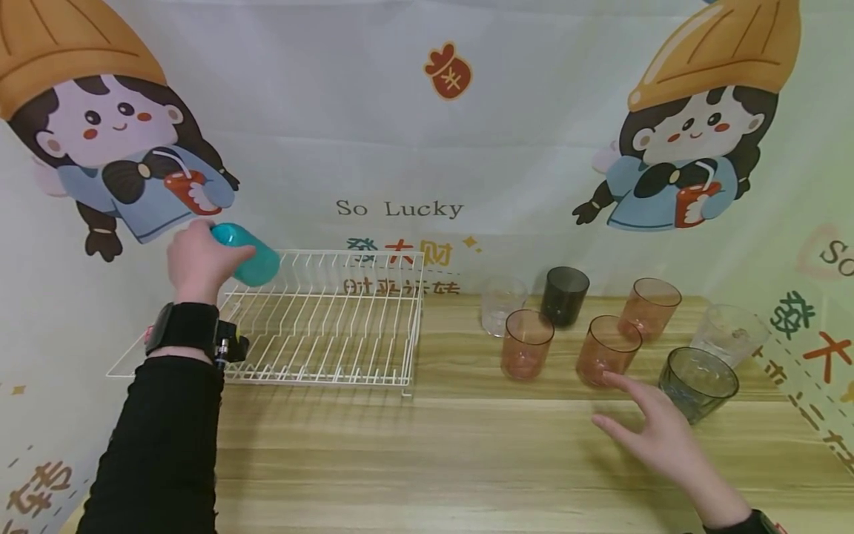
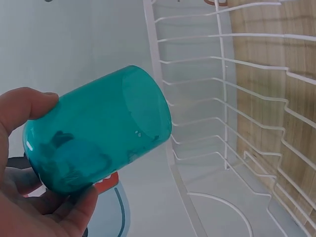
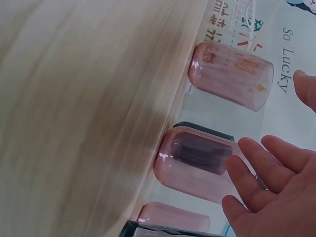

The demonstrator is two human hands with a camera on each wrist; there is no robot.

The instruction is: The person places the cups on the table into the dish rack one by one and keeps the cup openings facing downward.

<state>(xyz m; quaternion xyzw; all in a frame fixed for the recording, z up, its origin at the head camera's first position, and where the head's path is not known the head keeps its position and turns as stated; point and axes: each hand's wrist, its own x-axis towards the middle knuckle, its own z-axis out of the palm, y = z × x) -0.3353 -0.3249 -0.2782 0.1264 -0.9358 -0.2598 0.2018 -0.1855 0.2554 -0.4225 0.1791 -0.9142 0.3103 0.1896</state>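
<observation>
Tilted above the left part of the white wire dish rack point(image 1: 333, 297), a teal glass point(image 1: 248, 256) is held in my left hand point(image 1: 196, 256). In the left wrist view the thumb and fingers grip the teal glass point(image 2: 106, 128) near its base, its mouth pointing toward the rack wires point(image 2: 222, 98). My right hand point(image 1: 657, 437) has its fingers spread and holds nothing. It hovers just in front of a pink glass point(image 1: 607, 352); in the right wrist view the fingers point(image 3: 269, 168) overlap that pink glass point(image 3: 192, 187), and whether they touch it I cannot tell.
More glasses stand upright on the wooden table point(image 1: 400, 460): a pink one point(image 1: 527, 348), another pink one point(image 1: 650, 308), a dark grey one point(image 1: 565, 297), a smoky one point(image 1: 697, 386), a clear one point(image 1: 502, 308) and another clear one point(image 1: 730, 334). A printed cloth point(image 1: 534, 111) hangs behind.
</observation>
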